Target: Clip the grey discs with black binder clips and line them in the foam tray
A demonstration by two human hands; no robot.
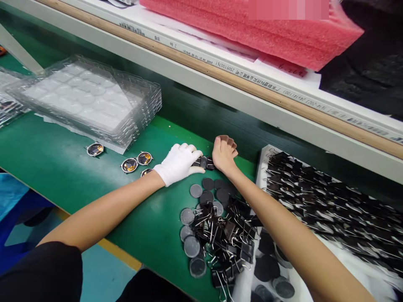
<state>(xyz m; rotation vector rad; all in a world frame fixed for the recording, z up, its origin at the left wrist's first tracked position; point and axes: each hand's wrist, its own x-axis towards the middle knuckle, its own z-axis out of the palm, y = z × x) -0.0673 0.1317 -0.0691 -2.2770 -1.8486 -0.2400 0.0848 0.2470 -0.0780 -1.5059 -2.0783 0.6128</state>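
My left hand [180,163], in a white glove, is closed with thumb and fingers around a small dark assembly that includes black binder clips [204,162]. Against the right end of those clips is my bare right hand [224,154], its fingers curled and their tips hidden. Below both hands lie loose black and grey discs [207,197] beside a heap of black binder clips [231,230] with silver wire handles. Left of the glove, several round watch-like pieces [129,165] with dark and orange faces rest on the green table [103,188]; one is partly covered by the glove.
Stacked clear plastic trays [145,113] stand at the left. A white container [262,167] with rows of binder clips is at the right. Under my right forearm lies a clear bag [267,268] of discs. A shelf edge [189,63] crosses behind, carrying pink foam [220,25].
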